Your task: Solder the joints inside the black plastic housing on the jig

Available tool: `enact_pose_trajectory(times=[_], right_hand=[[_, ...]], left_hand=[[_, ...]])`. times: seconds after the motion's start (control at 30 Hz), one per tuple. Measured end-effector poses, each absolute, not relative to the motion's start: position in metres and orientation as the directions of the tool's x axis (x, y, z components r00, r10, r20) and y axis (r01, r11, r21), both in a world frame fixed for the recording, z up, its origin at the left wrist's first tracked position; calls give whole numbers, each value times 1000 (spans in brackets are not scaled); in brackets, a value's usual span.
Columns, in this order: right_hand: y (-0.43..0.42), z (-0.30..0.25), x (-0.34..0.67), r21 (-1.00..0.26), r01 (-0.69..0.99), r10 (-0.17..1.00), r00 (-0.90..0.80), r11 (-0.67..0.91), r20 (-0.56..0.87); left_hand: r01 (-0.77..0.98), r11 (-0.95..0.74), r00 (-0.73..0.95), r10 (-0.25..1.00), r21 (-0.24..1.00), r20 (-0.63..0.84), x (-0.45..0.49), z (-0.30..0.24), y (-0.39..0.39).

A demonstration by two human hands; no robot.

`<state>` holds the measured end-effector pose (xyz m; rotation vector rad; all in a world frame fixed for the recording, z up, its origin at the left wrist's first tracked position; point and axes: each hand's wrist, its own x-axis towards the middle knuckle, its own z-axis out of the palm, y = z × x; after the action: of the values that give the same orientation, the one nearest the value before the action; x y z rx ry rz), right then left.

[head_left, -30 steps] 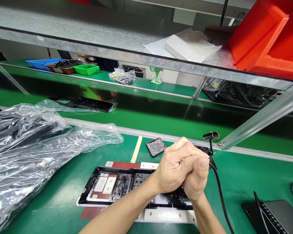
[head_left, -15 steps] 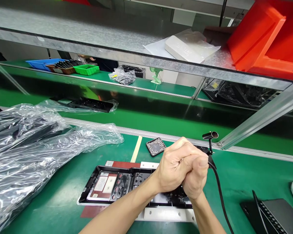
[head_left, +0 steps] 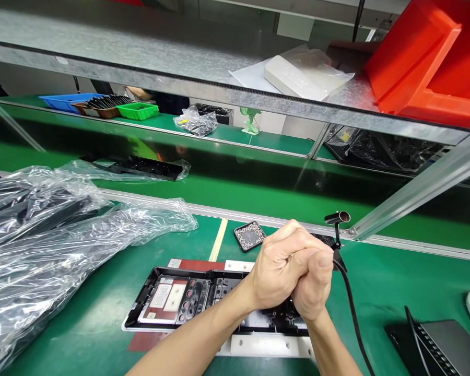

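Both my hands are clasped together around a corded tool, which is almost entirely hidden inside them. My left hand (head_left: 280,266) wraps over my right hand (head_left: 317,292). Only the tool's black cable (head_left: 352,318) shows, running down to the lower right. The hands hover over the right end of a black plastic panel (head_left: 172,297) lying on a white fixture plate (head_left: 258,345). Just behind the hands a short metal tube on a black stem (head_left: 339,218) sticks up.
A small black tray of screws (head_left: 249,236) sits just beyond the panel. Crumpled clear plastic bags (head_left: 62,235) cover dark parts at left. A dark device (head_left: 442,344) lies at the lower right. A metal shelf (head_left: 141,57) with a red bin (head_left: 426,62) hangs overhead.
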<state>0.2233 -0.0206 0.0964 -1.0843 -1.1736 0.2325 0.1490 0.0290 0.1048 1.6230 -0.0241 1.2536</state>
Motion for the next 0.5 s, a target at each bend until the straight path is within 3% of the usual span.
enact_pose_trajectory(times=[0.5], right_hand=[[-21,97,224,-768,381,635,432,515,640]], left_hand=[[-539,-476,453,532,695,715,150,105,29]])
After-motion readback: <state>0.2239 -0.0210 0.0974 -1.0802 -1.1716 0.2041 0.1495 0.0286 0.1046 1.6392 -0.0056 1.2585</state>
